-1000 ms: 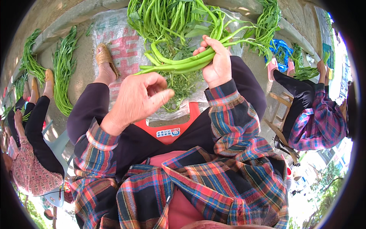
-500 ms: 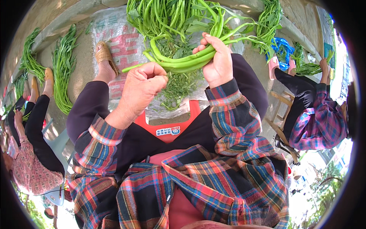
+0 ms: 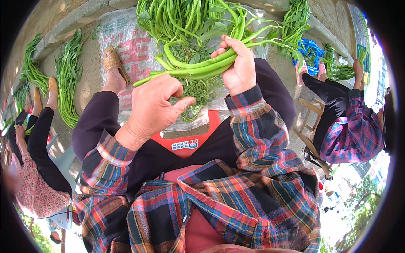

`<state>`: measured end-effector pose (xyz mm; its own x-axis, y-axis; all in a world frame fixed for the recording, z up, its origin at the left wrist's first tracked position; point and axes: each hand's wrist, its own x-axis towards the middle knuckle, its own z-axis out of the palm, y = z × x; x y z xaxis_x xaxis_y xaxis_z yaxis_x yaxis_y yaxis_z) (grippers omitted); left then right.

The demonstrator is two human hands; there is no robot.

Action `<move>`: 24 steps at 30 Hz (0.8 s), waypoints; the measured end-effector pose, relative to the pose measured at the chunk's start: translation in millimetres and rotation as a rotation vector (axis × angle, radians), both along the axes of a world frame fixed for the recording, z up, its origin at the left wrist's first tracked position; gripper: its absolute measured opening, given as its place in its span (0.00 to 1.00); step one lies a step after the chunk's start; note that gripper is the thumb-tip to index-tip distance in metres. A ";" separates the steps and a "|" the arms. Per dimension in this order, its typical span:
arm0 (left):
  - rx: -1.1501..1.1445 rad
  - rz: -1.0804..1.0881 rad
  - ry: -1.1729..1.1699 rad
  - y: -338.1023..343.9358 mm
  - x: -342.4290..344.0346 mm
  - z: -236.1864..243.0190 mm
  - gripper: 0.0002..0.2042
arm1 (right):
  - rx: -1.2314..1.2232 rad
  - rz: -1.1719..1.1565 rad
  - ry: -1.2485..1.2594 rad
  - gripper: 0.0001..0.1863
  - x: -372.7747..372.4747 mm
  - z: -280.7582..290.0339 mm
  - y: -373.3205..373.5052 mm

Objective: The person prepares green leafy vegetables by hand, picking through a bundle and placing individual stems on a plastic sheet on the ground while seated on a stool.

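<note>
A bunch of long green hollow-looking stalks, like water spinach (image 3: 202, 72), lies across my right hand (image 3: 238, 63), whose fingers are closed around it. The leafy ends trail off to the upper right. My left hand (image 3: 158, 101) is beside the bunch's left, cut-looking ends, its thumb held apart from the curled fingers. Nothing shows between thumb and fingers; the side toward the stalks is hidden. Beyond the hands is a big heap of the same greens (image 3: 181, 19). Loose leaves and bits (image 3: 198, 92) are scattered below the bunch.
A printed clear plastic sheet (image 3: 130, 46) lies under the heap. Between my knees is a red U-shaped piece (image 3: 168, 144) with a label. More bundles of greens (image 3: 68, 76) lie at left. People sit on both sides, the right one near a blue bag (image 3: 311, 55) and wooden stool (image 3: 310, 114).
My left hand has turned over slightly and its thumb has come away from the fingers, which were pinched together. My right hand still holds the stalks, nearly unmoved.
</note>
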<state>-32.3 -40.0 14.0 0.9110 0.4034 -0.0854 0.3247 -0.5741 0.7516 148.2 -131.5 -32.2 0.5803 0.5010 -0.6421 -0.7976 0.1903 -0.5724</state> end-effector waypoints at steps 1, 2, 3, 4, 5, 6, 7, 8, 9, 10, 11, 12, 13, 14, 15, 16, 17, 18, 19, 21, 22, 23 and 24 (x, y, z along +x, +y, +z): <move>0.039 0.050 -0.057 -1.5 2.5 -0.3 0.12 | 0.001 -0.004 0.000 0.11 -0.2 0.3 -0.1; 0.077 0.100 -0.113 -3.9 6.4 -1.1 0.12 | 0.001 -0.001 0.002 0.11 0.0 -0.4 -0.3; 0.118 0.152 -0.169 -5.6 9.2 -1.9 0.13 | 0.003 0.004 0.005 0.11 -0.1 -2.3 -0.1; 0.157 0.147 -0.198 -5.7 11.8 -3.2 0.13 | 0.006 0.009 0.009 0.11 -0.2 -4.0 -0.1; 0.195 0.142 -0.228 -5.1 14.6 -5.0 0.13 | 0.008 0.009 0.012 0.11 -0.3 -5.4 -0.3; 0.234 0.138 -0.257 -4.3 16.5 -6.2 0.13 | 0.011 0.010 0.016 0.10 -0.3 -6.2 -0.6; 0.258 0.119 -0.247 -3.5 17.2 -7.8 0.13 | 0.014 0.012 0.020 0.10 -0.2 -6.3 -0.7; 0.282 0.100 -0.237 -2.6 17.6 -9.5 0.12 | 0.009 0.012 0.019 0.10 -0.4 -5.4 -0.4; 0.304 0.080 -0.227 -2.4 17.6 -11.0 0.12 | 0.005 0.011 0.018 0.10 -0.6 -4.6 -0.4; 0.322 0.075 -0.234 -2.4 17.4 -11.6 0.12 | 0.000 0.011 0.016 0.10 -0.7 -4.3 -0.4; 0.339 0.069 -0.242 -2.4 17.3 -12.0 0.11 | -0.003 0.017 0.007 0.10 -1.0 -4.7 -0.4; 0.355 0.062 -0.250 -2.4 17.4 -12.3 0.11 | -0.006 0.023 -0.002 0.10 -1.4 -5.1 -0.5; 0.385 0.049 -0.243 -2.7 17.4 -12.4 0.10 | -0.010 0.029 -0.012 0.10 -1.7 -5.5 -0.6; 0.414 0.037 -0.236 -3.1 17.4 -12.4 0.10 | -0.007 0.029 -0.009 0.09 -1.7 -5.6 -0.7; 0.444 0.025 -0.229 -3.5 17.4 -12.7 0.10 | -0.004 0.029 -0.006 0.09 -1.7 -5.9 -0.8; 0.500 0.008 -0.221 -3.6 17.0 -13.6 0.10 | -0.001 0.030 -0.003 0.09 -1.8 -6.3 -0.7; 0.556 -0.008 -0.213 -3.7 16.3 -14.9 0.09 | -0.001 0.006 -0.003 0.09 -2.0 -7.1 -0.1; 0.612 -0.025 -0.206 -4.0 16.1 -15.7 0.09 | 0.000 -0.017 -0.004 0.08 -2.4 -8.2 0.8; 0.634 -0.035 -0.195 -4.4 16.6 -15.6 0.09 | 0.000 -0.040 -0.004 0.07 -2.8 -9.0 1.5; 0.679 -0.056 -0.174 -5.1 18.0 -14.4 0.08 | -0.002 -0.052 -0.002 0.07 -3.2 -9.1 1.9; 0.681 -0.059 -0.170 -4.9 18.6 -13.9 0.08 | -0.003 -0.058 -0.001 0.07 -3.5 -9.0 2.0; 0.682 -0.063 -0.166 -4.5 19.4 -13.7 0.08 | 0.003 -0.052 -0.003 0.07 -4.1 -9.1 2.0; 0.686 -0.065 -0.162 -4.1 19.7 -14.0 0.07 | 0.011 -0.045 -0.005 0.07 -5.2 -9.5 2.2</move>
